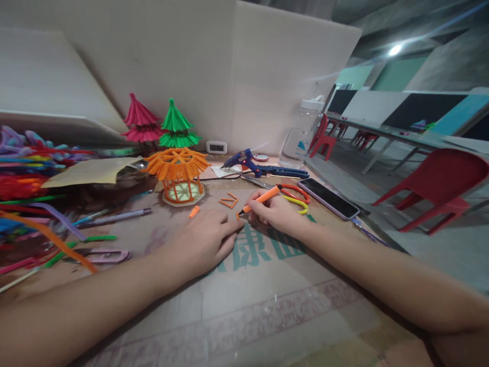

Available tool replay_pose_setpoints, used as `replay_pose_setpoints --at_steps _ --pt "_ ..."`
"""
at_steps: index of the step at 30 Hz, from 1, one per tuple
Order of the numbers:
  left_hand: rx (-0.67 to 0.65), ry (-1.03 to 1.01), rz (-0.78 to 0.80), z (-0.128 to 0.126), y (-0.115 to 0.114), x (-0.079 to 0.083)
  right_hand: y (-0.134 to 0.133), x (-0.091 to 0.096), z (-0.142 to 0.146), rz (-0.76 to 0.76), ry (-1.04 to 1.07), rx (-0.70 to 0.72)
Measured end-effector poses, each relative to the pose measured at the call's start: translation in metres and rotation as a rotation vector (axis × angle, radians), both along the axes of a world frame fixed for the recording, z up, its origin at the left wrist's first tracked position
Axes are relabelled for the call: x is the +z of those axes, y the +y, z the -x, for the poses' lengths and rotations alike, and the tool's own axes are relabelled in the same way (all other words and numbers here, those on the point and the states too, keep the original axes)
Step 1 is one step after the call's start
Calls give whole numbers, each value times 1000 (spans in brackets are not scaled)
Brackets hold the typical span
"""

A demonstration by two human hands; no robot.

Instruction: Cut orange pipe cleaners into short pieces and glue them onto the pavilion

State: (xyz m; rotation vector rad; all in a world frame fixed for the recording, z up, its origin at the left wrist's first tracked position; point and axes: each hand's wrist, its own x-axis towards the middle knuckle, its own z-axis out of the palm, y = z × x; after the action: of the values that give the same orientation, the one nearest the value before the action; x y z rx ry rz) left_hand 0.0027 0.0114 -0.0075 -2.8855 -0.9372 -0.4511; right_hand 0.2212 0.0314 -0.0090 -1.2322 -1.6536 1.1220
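Observation:
My right hand [273, 210] is closed round an orange marker [263, 199], its dark tip pointing down and left. Just under that tip, a small orange stick [237, 216] pokes out at the fingertips of my left hand [206, 237]. The left fingers are held together, low over the board, and seem to pin the stick down; their undersides are hidden. An orange marker cap [194, 211] lies beyond the left hand. Several short orange sticks [228, 201] rest on the board ahead of both hands. Behind them stands an orange pavilion model [178, 176] with a pale base.
Pink [142, 120] and green [178, 125] tiered roofs stand behind. Further back are a blue glue gun [246, 162], pliers [284, 171] and a clear bottle [300, 137]. Red-and-yellow-handled scissors [300, 199] and a phone [328, 198] lie right. Pipe cleaners [23, 188] crowd the left.

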Motion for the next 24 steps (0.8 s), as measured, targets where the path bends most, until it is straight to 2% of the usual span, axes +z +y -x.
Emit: replay_pose_setpoints --at_steps 7,14,20,24 --pt "3 14 18 0 1 -1 -1 2 -1 27 6 40" --pt "-3 -12 23 -1 0 2 -2 1 3 -10 40 4" --pt "25 36 34 -1 0 1 -2 4 1 17 -7 13" --pt "60 52 54 -1 2 2 -3 2 0 -55 11 -13"
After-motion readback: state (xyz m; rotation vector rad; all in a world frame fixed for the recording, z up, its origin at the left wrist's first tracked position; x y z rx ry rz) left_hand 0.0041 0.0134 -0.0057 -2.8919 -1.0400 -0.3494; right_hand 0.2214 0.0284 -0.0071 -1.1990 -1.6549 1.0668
